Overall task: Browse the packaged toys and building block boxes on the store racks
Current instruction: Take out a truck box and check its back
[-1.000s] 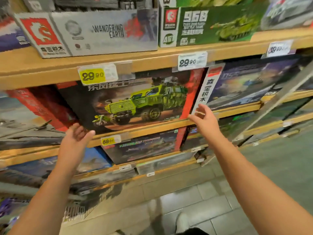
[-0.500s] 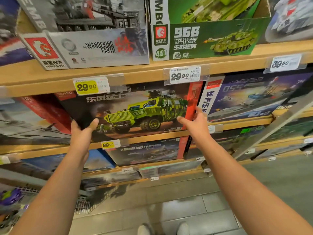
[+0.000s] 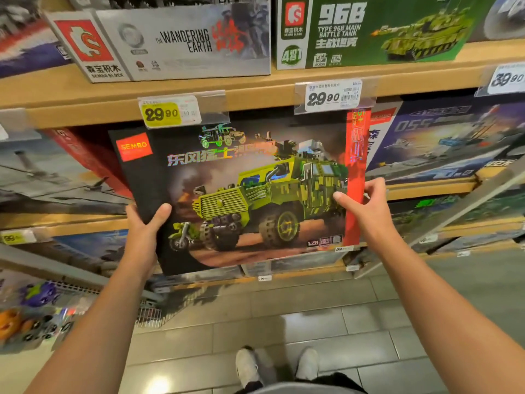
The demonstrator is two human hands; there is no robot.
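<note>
A grey Wandering Earth box (image 3: 181, 42) and a green tank box (image 3: 377, 29) stand side by side on the upper wooden shelf (image 3: 255, 88). Two price tags hang from its front edge: a yellow price tag (image 3: 167, 112) on the left and a white price tag (image 3: 332, 95) on the right, both just above the held box. To the right, a blue warship box (image 3: 443, 143) leans on the middle shelf; to the left sit a red-edged box (image 3: 85, 157) and a blurred grey one. Far left and low, a wire bin (image 3: 37, 317) holds small toys, too blurred to tell apart. Grey floor tiles (image 3: 284, 322) and two pale shoes (image 3: 272, 365) show near the bottom.

The black truck box (image 3: 241, 191), printed with a green armoured vehicle, is held out in front of the middle shelf, its face tilted toward the viewer. The left hand (image 3: 143, 234) holds its lower left edge, thumb on the front. The right hand (image 3: 366, 211) holds the red right edge, thumb on the front, fingers curled behind. Both forearms reach up from below
</note>
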